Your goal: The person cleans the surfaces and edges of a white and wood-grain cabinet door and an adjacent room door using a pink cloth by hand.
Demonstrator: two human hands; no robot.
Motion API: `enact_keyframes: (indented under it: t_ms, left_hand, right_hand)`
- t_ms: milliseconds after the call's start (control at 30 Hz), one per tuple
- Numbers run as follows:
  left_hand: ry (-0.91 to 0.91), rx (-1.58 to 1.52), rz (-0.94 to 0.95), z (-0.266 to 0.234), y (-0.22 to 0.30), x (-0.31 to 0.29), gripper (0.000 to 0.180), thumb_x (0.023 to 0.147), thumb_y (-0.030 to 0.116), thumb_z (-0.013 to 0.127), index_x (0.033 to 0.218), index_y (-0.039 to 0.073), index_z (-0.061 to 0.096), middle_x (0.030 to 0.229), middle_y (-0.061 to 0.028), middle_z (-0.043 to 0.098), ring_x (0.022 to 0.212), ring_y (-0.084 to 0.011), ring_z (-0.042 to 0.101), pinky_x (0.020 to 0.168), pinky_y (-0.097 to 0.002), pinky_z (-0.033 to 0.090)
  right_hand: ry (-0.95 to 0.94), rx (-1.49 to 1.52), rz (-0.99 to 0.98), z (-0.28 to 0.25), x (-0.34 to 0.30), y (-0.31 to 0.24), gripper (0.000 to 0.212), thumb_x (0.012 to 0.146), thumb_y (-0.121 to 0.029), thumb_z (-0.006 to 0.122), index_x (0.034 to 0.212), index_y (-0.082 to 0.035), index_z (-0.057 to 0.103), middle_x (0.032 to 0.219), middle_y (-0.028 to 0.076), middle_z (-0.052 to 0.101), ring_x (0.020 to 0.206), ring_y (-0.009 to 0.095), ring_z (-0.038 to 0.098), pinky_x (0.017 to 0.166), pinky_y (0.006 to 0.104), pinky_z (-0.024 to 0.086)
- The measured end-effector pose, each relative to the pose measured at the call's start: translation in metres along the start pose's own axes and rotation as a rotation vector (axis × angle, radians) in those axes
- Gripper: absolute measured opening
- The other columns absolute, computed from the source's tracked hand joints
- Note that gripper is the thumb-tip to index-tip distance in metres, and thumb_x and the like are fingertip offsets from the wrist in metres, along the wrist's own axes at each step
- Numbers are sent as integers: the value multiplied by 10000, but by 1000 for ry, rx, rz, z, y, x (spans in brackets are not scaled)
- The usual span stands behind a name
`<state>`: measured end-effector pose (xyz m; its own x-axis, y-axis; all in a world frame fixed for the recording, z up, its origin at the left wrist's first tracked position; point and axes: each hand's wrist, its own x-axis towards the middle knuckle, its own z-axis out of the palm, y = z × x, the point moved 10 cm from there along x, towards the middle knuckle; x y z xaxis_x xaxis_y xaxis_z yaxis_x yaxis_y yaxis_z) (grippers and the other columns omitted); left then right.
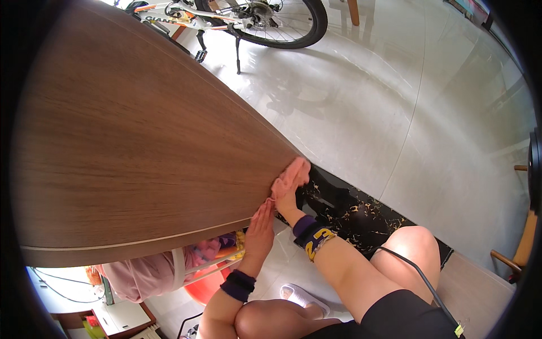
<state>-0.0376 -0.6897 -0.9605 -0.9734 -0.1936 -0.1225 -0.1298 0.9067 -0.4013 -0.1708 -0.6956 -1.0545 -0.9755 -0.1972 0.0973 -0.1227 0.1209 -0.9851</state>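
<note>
A brown wood-grain door (141, 130) stretches across the left of the head view. At its lower corner my right hand (287, 198) presses a pink cloth (298, 170) against the surface, its fingers mostly covered by the cloth. My left hand (259, 231) rests along the door's near edge, fingers stretched out and close together, tips beside my right hand. Nothing shows in its grip. Dark bands circle both wrists; the right one (313, 236) has yellow markings.
A black marble threshold strip (355, 212) runs below the door corner. Beyond it lies glossy tiled floor (361, 107) with a bicycle (265, 22) on its kickstand. Behind the door are pink clothing (141, 277) and a red basin (206, 288). A wooden chair (516, 257) stands far right.
</note>
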Motion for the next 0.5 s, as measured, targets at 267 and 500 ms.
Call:
enact_keyframes:
  t_ms: [267, 500]
  left_hand:
    - [-102, -254, 12, -11, -8, -12, 716, 827, 209, 641, 1467, 0, 400, 1587, -125, 317, 1473, -237, 285, 1210, -382, 205]
    - [83, -247, -167, -106, -69, -44, 594, 801, 271, 701, 1316, 15, 550, 1483, -131, 453, 1398, -275, 387, 1144, -451, 288]
  right_hand:
    - [93, 225, 604, 44, -95, 114, 665, 1005, -483, 388, 1501, -59, 257, 1316, 147, 440, 1176, 299, 476, 944, 382, 424]
    - [-423, 134, 380, 52, -115, -62, 492, 1005, -360, 452, 1401, -70, 412, 1167, 156, 559, 1086, 324, 569, 921, 487, 465]
